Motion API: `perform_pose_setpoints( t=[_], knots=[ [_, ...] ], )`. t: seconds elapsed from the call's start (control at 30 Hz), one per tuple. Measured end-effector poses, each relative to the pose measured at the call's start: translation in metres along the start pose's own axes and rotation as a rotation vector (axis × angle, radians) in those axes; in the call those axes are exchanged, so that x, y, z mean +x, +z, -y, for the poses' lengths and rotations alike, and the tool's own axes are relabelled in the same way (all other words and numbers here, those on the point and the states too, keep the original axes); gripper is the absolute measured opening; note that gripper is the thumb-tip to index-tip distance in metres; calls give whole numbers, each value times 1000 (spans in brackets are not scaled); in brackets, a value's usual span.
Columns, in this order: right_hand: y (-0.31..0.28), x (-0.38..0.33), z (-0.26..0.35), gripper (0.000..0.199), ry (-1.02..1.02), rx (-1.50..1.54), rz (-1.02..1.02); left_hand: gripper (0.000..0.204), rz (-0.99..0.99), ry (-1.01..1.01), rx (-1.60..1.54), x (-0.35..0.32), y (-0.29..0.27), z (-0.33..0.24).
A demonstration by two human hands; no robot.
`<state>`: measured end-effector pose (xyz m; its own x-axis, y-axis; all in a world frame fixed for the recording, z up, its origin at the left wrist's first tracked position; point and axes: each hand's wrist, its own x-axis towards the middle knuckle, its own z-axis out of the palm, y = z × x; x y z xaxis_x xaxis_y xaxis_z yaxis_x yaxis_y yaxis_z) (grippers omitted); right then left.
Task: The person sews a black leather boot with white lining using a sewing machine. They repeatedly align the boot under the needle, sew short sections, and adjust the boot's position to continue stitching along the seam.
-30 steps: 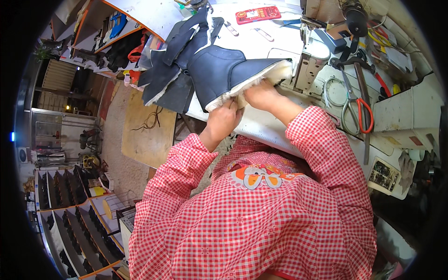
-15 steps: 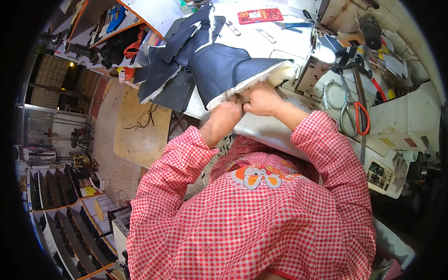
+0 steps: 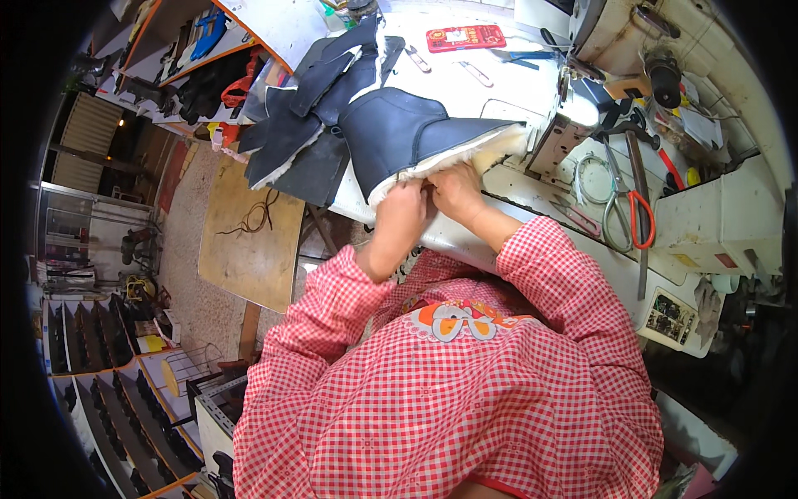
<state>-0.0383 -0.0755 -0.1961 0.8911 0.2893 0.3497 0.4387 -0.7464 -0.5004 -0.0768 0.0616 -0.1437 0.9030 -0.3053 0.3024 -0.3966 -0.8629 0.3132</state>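
Note:
A dark blue leather boot upper (image 3: pixel 395 133) with cream fleece lining lies on the white worktable, its fleecy edge facing me. At that near edge, my left hand (image 3: pixel 399 223) is closed, its fingers pinching the rim. My right hand (image 3: pixel 459 195) grips the same edge just to the right, fingers curled under the fleece. The two hands almost touch, and their fingertips are partly hidden. Beyond the upper, at the left, lie several more dark fleece-lined pieces (image 3: pixel 287 150) in a loose pile.
A sewing machine (image 3: pixel 553 137) stands to the right. Large red-and-green-handled scissors (image 3: pixel 619 212) and a hammer (image 3: pixel 638 166) lie beyond it. A red phone-like case (image 3: pixel 465 37) and thread snips (image 3: pixel 417 58) sit at the back. A wooden board (image 3: pixel 249 233) is at the left.
The boot upper has turned slightly and its right end has dropped lower. My right hand has shifted a little left and down; my left hand stays at the edge. Snips near the machine are now uncovered.

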Motion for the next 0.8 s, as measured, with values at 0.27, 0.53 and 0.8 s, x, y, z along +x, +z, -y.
perform_pose_setpoints(
  t=[0.27, 0.53, 0.8],
  knots=[
    [-13, 9, -1, 23, -20, 88, -44, 26, -75, -781, -1734, -18, 9, -29],
    [-33, 14, 1, 18, -16, 117, -122, 47, -146, -1114, -1973, 29, 23, -34],
    [-48, 29, -5, 16, 312, 570, 207, 40, -179, -1196, -1866, 28, 33, -33]
  ],
)
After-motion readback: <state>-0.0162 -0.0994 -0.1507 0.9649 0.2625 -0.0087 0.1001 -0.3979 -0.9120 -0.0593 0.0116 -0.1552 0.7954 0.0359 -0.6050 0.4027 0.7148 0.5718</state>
